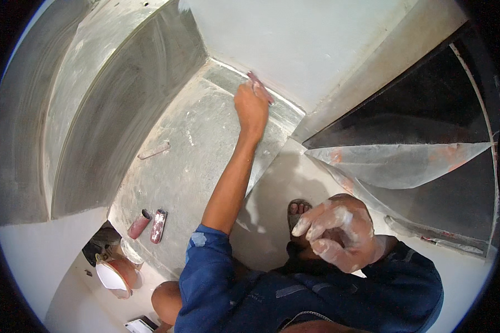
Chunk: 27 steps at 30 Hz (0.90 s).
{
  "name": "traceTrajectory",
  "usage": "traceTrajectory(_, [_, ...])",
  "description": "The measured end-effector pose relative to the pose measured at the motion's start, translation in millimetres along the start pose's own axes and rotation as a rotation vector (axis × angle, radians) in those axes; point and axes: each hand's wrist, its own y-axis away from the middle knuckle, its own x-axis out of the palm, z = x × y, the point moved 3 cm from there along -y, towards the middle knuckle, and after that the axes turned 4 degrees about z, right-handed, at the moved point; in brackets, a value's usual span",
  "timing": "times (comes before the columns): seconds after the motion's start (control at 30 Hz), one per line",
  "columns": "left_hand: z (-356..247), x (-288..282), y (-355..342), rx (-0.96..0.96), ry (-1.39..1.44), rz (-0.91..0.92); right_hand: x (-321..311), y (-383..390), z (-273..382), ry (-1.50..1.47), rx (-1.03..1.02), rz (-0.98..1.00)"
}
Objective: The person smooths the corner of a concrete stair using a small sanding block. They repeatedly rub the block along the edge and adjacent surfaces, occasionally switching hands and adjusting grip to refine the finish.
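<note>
1. I see a round bowl at lower left on the floor, with white paste inside against its reddish wall.
2. My left hand reaches far forward, gripping a reddish scraper whose blade presses into the corner where the pale wall meets the grey floor.
3. My right hand, smeared white, hovers near my knee, fingers loosely curled and holding nothing.
4. Two reddish tools lie side by side on the floor just beyond the bowl; a thin strip lies farther up.
5. A sandalled foot rests just behind my right hand.
6. A dark opening sits to the right.
</note>
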Motion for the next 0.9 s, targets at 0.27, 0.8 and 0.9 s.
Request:
traceTrajectory(0.27, [18.9, -7.4, -22.6, -0.032, -0.069, -0.021, -0.8, 10.1, 1.2, -0.035, -0.063, -0.076])
traceTrajectory(0.8, [-13.9, -3.9, 11.6, -0.01, 0.06, 0.233, 0.7, -11.6, -10.4, -0.06, 0.02, -0.105])
traceTrajectory(0.9, [-12.0, -13.7, 6.0, -0.128, 0.088, 0.155, -2.5, -6.1, -6.2, -0.036, 0.108, -0.005])
